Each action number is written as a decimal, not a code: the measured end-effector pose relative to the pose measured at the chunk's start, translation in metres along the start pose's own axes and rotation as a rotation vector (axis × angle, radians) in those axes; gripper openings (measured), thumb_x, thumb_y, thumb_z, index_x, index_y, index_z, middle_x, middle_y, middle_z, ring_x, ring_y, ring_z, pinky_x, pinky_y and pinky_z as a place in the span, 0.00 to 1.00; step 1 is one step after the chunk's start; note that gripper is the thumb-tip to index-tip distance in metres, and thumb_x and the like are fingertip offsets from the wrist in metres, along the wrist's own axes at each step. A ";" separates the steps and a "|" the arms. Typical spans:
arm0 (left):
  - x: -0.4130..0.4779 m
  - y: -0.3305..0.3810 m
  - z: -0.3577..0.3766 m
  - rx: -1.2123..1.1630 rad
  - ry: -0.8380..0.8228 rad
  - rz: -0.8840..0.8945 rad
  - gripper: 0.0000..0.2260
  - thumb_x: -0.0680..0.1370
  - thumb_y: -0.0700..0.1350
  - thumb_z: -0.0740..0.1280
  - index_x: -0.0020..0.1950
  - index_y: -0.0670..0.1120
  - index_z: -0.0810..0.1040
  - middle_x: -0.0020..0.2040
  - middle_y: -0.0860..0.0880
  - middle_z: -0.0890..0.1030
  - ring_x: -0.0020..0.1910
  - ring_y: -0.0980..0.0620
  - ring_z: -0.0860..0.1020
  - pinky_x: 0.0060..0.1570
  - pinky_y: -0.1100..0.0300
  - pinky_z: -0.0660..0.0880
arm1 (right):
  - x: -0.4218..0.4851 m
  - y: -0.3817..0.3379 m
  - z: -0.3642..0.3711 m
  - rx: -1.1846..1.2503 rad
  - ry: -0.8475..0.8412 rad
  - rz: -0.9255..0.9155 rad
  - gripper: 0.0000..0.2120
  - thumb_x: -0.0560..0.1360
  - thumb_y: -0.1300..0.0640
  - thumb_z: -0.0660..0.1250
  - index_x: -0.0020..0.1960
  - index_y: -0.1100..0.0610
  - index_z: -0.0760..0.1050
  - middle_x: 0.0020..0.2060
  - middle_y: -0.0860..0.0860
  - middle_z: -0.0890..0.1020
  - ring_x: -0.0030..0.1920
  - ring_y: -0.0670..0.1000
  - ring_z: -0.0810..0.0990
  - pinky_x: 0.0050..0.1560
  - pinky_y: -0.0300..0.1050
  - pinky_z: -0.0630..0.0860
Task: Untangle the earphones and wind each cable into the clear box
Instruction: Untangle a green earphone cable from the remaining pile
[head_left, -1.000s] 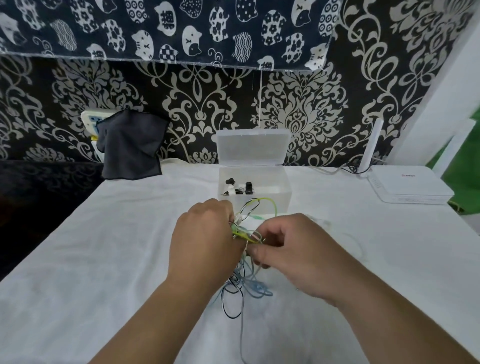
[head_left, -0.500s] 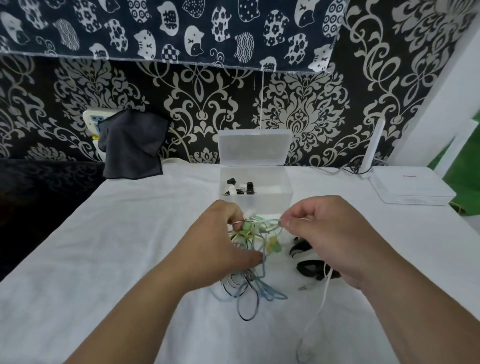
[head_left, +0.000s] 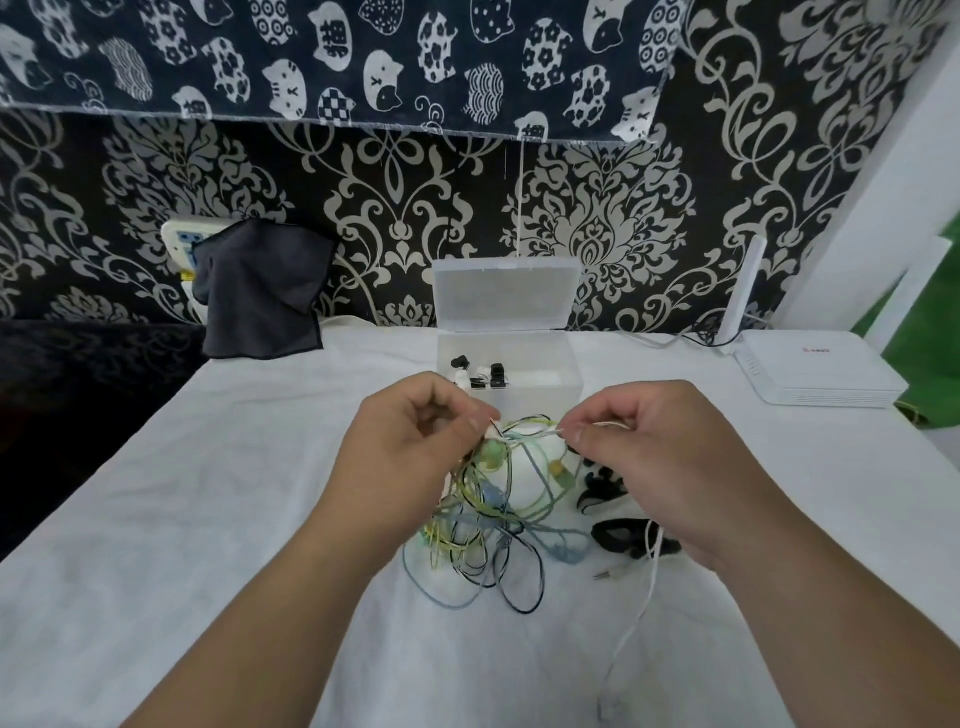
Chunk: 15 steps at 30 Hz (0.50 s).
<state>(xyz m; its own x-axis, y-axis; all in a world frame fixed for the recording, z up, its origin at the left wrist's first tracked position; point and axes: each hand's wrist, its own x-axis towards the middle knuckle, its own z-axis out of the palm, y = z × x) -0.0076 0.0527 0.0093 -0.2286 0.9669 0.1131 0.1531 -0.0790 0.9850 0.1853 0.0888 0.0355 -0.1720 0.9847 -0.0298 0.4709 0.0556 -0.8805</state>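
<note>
— What's changed from a second ago?

— Then the hands were bunched together over the cables. Now the left hand (head_left: 415, 447) and the right hand (head_left: 654, 457) have drawn apart, with a short run of strands pulled taut between them.

— How do they hold?

— Left thumb and forefinger pinch the top of the tangle (head_left: 493, 525), the other fingers curled in. The right hand pinches a white cable (head_left: 640, 613), which drops from under that hand and trails back along the cloth toward the person.

— And the rest of the tangle?

— It hangs below and between the hands in green, blue and black loops, the lower ones lying on the white tablecloth (head_left: 208, 519). Two black coils (head_left: 618, 535) lie under the right hand; a second ago that hand hid them. A jack plug (head_left: 605, 574) lies just beside them.

— The clear box (head_left: 540, 387)?

— Just beyond the hands, lid (head_left: 506, 293) up, with small black and white pieces inside.

— Anything readable?

— Beyond the right hand, a white router (head_left: 821, 374) carries a red mark too small to read. Above, the cat-print fabric (head_left: 467, 52) shows 猫 on one cat. Beyond the left hand hangs a dark cloth (head_left: 260, 291).
</note>
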 end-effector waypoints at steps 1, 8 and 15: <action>0.001 0.001 0.000 -0.062 0.026 -0.040 0.09 0.76 0.34 0.69 0.38 0.44 0.80 0.44 0.42 0.86 0.41 0.49 0.82 0.45 0.58 0.78 | 0.001 0.000 -0.001 0.007 0.012 0.002 0.06 0.74 0.55 0.74 0.39 0.48 0.85 0.35 0.38 0.84 0.39 0.34 0.79 0.38 0.31 0.70; 0.007 -0.003 -0.003 -0.151 0.226 -0.327 0.09 0.78 0.37 0.67 0.38 0.44 0.76 0.33 0.50 0.80 0.33 0.52 0.72 0.37 0.59 0.67 | 0.002 0.002 -0.002 0.135 -0.006 0.024 0.05 0.74 0.60 0.73 0.41 0.52 0.84 0.26 0.39 0.80 0.28 0.35 0.77 0.34 0.31 0.67; 0.001 0.001 -0.001 0.052 0.035 -0.157 0.02 0.76 0.46 0.72 0.44 0.51 0.84 0.31 0.50 0.73 0.31 0.54 0.70 0.30 0.69 0.68 | 0.004 0.004 -0.001 0.271 0.021 0.026 0.07 0.77 0.58 0.70 0.42 0.55 0.82 0.21 0.40 0.71 0.23 0.40 0.67 0.35 0.40 0.65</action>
<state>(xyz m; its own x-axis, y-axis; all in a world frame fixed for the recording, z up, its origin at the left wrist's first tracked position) -0.0084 0.0534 0.0101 -0.2868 0.9573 -0.0364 0.1620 0.0859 0.9830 0.1875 0.0927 0.0327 -0.1441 0.9885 -0.0464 0.2254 -0.0129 -0.9742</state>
